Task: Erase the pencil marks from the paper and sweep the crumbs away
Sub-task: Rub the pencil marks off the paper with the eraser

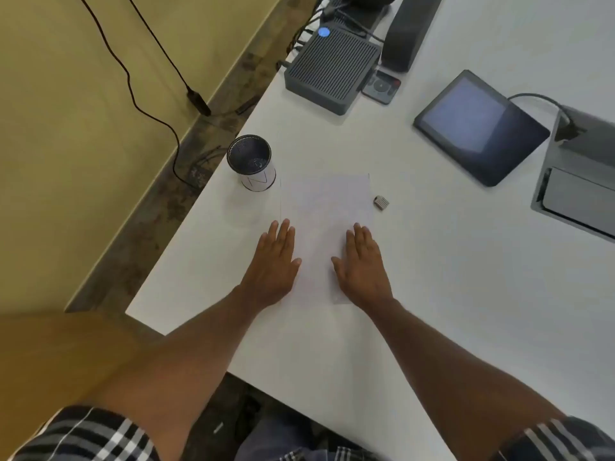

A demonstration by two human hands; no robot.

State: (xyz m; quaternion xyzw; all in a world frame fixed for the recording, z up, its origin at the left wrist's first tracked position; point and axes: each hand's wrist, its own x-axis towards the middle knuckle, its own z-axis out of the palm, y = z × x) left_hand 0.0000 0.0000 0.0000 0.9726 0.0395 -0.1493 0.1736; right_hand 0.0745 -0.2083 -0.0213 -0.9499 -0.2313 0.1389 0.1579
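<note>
Both hands, left hand [273, 261] and right hand [362, 264], lie flat and released on the paper [327, 211] mid-frame; erasing seems unstarted, so next comes grasping the eraser [381, 202] just right of it.

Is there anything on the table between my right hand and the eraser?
Nothing visible. The right hand lies flat on the paper, and the eraser sits just past the paper's right edge on bare table.

Paper [327, 207]: white sheet, flat on table [432, 277], marks too faint to tell. Eraser [381, 202]: small, grey, just beside right edge.
</note>
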